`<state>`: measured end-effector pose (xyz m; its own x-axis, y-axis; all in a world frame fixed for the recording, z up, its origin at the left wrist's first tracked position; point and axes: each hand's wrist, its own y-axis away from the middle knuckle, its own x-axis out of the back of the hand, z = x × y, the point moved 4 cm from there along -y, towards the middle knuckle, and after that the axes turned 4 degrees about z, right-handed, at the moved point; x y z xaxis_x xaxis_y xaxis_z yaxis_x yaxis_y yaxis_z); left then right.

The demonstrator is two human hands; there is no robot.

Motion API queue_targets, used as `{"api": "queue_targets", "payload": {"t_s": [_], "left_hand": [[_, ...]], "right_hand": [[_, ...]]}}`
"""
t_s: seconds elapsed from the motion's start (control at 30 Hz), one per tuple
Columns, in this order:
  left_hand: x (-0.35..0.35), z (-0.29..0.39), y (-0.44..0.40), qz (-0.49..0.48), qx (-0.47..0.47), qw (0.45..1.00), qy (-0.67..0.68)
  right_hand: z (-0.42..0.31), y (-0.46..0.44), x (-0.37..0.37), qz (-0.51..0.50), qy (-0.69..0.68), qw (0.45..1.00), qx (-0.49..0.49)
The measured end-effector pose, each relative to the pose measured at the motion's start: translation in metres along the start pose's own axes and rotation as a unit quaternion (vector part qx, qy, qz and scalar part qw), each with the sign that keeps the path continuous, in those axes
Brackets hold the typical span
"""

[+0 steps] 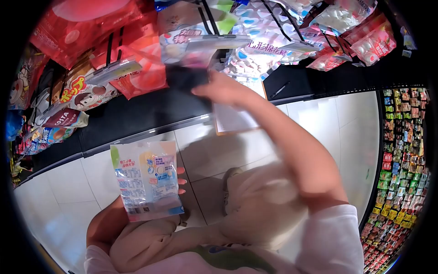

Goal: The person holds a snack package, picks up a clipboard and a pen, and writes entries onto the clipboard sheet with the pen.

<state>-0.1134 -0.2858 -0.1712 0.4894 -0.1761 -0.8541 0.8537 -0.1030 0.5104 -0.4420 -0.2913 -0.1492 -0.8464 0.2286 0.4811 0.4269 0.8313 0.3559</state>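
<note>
My left hand [181, 181] grips a bag of sweets [147, 182] from behind, with its fingertips showing at the right edge. The bag is pale with a green corner, and its printed back with text panels and a barcode faces me. My right hand [224, 91] is stretched out to the shelf, its fingers closed on a dark rectangular object [186, 78]. Motion blurs that object, so its kind is unclear. Just above it hangs a pale bag [180, 41] behind a clear price-tag holder [219, 42].
A clipboard with white paper [235, 119] juts over the front of the black shelf [141, 114]. To its right lies a pen [279, 90]. Red bags [141, 68] and marshmallow bags [255, 55] hang on metal hooks. Many small packets [401, 182] fill a rack at right.
</note>
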Motion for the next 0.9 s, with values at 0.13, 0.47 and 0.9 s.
{"api": "queue_targets", "payload": {"t_s": [0.13, 0.47, 0.9], "left_hand": [[0.009, -0.002, 0.001, -0.065, -0.021, 0.998, 0.015], [0.039, -0.001, 0.03, 0.064, -0.099, 0.993, -0.008], [0.063, -0.022, 0.043, 0.027, -0.162, 0.986, 0.031]], "right_hand": [[-0.008, 0.073, 0.065, -0.302, 0.039, 0.942, -0.14], [0.259, 0.05, 0.214, 0.256, 0.394, 0.882, -0.027], [0.292, 0.004, 0.201, 0.136, 0.587, 0.797, 0.038]]}}
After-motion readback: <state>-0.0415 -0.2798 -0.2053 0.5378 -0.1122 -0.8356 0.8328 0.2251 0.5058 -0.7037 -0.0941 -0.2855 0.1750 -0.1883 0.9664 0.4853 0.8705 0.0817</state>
